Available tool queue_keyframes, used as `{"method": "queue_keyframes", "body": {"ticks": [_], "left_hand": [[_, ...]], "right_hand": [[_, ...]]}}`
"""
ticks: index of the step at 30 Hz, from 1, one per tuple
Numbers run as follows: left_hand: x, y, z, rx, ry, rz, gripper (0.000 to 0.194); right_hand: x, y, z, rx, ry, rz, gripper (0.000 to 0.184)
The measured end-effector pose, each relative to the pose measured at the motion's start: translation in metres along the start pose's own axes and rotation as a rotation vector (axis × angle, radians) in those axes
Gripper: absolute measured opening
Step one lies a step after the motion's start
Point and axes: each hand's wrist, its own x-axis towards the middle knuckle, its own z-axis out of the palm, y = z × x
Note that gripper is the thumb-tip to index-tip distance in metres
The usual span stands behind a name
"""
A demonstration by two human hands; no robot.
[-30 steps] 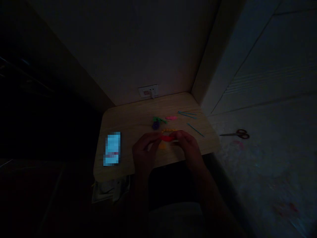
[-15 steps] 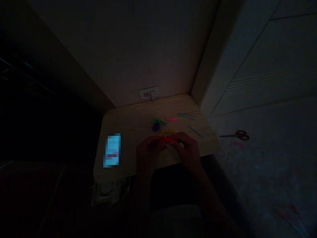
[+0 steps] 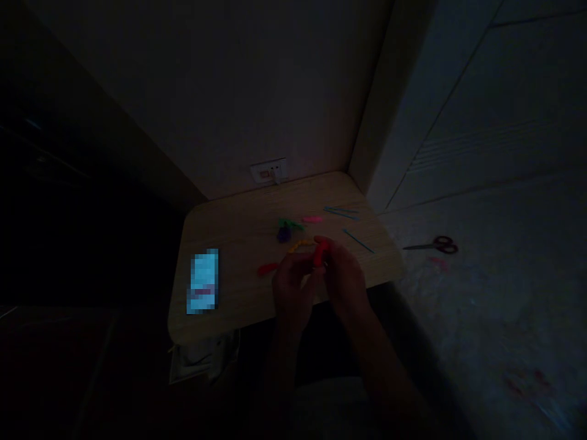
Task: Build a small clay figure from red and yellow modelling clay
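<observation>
Between my hands is a bent red strip, soft-looking and curved over at the top. My left hand pinches its lower part, while my right hand closes round it from the right. A red tapered piece sticks out left of my left hand; whether it joins the strip is hidden. Just beyond my fingers a wavy yellow strip lies on the table. Farther back are a dark purple bunched piece, a green piece and a pink piece.
Several thin bluish sticks lie at the table's right. A lit phone rests at the left. Scissors lie on the pale surface beyond the right edge. Behind the table is a wall socket. The room is very dark.
The red strip was stretched sideways between my hands and is now bent upright. My left hand has moved right, uncovering the red tapered piece. The view has shifted slightly.
</observation>
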Motion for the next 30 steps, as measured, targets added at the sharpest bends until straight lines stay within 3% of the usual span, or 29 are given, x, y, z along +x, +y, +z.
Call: {"method": "queue_keyframes", "body": {"ticks": [7, 13, 19, 25, 27, 30], "left_hand": [[0.001, 0.013, -0.002, 0.264, -0.002, 0.289, 0.008], [0.001, 0.014, -0.003, 0.562, 0.055, 0.530, 0.014], [0.006, 0.017, -0.021, 0.468, 0.043, 0.490, 0.002], [0.023, 0.021, -0.063, 0.237, 0.474, 0.353, 0.007], [0.025, 0.021, -0.067, 0.216, 0.538, 0.374, 0.009], [0.021, 0.022, -0.060, 0.202, 0.499, 0.380, 0.008]], "right_hand": [[-0.004, -0.011, 0.001, -0.090, -0.102, -0.056, 0.042], [-0.008, -0.015, 0.005, -0.241, -0.215, -0.128, 0.030], [0.000, -0.019, -0.006, -0.264, -0.115, -0.137, 0.037], [0.010, -0.011, -0.025, -0.278, -0.010, -0.205, 0.038], [0.010, -0.008, -0.026, -0.269, -0.022, -0.221, 0.050], [0.009, -0.007, -0.024, -0.278, -0.069, -0.222, 0.060]]}}
